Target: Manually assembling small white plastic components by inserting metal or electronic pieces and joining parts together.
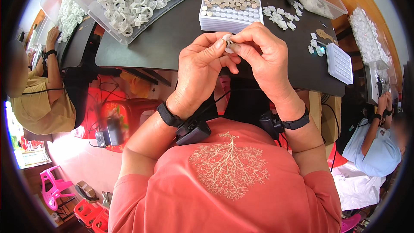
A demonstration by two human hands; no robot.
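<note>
Close together over the table's near edge, my left hand (200,58) and my right hand (265,54) both pinch a small white plastic part (228,50) between thumb and forefinger. A darker, metallic-looking bit shows at the part, but my fingertips cover most of it. Just beyond my hands stands a stack of white trays (230,26). Rows of round, coin-like metal discs (230,2) lie in the top tray's far half, and its near rows show pale round pockets.
A clear bin (125,39) heaped with white plastic parts (142,0) stands at the far left. Loose white parts (282,17) lie right of the trays. Another white tray (339,64) rests at the table's right edge. People (43,99) work at both sides.
</note>
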